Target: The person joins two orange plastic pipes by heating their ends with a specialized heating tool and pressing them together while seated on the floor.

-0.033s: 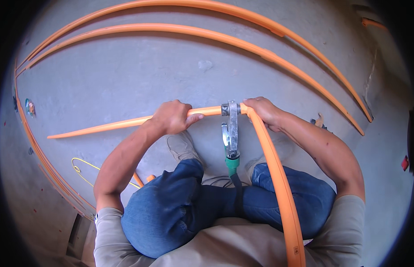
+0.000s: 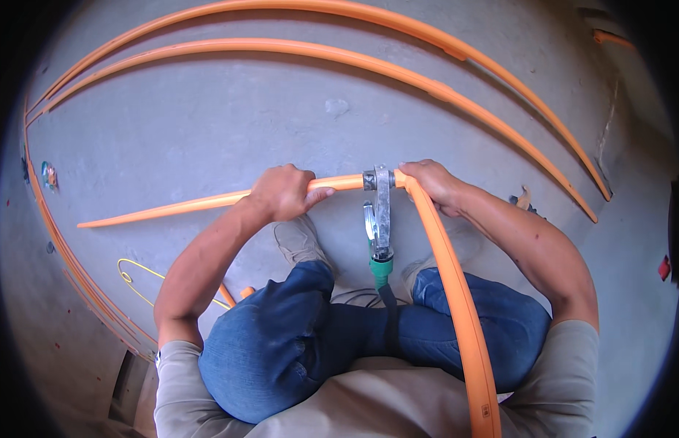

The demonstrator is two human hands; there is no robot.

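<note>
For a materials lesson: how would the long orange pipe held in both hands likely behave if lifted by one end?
The orange pipe curves by the right hand, so it probably sags. It looks slim, likely light. Being round, it may roll on the concrete floor.

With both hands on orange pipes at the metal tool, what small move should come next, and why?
Probably press the pipes inward together. The left hand and right hand each grip an orange pipe end meeting the metal tool from opposite sides; how fully they are seated cannot be seen.
</note>
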